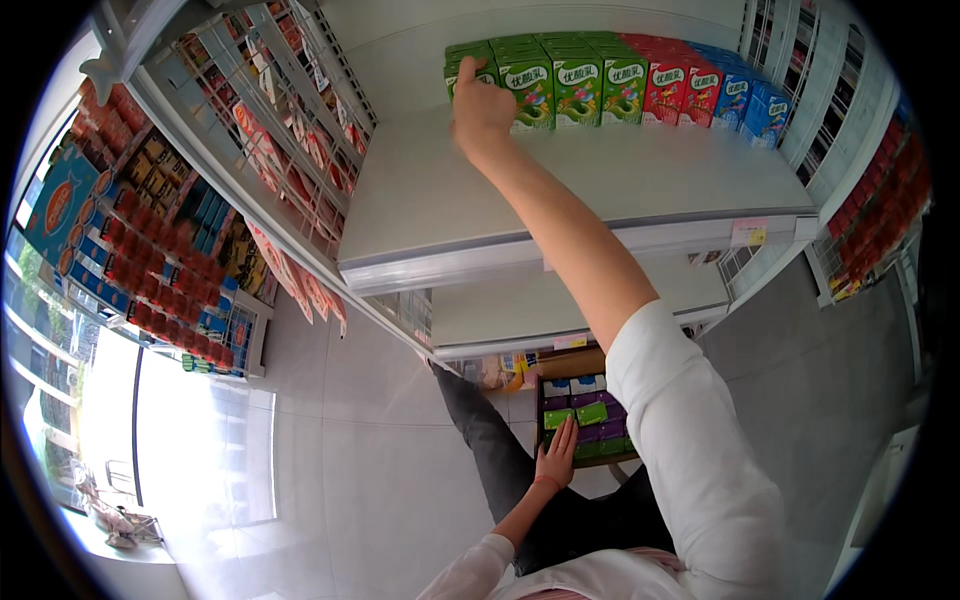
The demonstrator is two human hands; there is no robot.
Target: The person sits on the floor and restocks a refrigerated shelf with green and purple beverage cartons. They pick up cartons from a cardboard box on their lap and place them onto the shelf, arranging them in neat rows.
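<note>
My right hand [484,109] reaches to the left end of a row of green drink cartons [577,86] on the upper shelf [645,169]. Its curled fingers and raised digit lie against the leftmost green carton [466,51] and partly cover it; whether they grip it is hidden. Red cartons [664,90] and blue cartons [733,97] continue the row to the right. Down by my legs, my left hand [559,457] rests with extended fingertips at two light-green cartons [591,413], lying on purple cartons [589,433] in a crate [538,409].
A lower shelf [495,307] sits beneath the upper one, with bagged goods [491,373] below it. Wire side panels [281,97] bound the shelves. A display of red-packed goods [161,277] stands left, another rack [885,202] right. Grey tiled floor [360,450] surrounds my legs.
</note>
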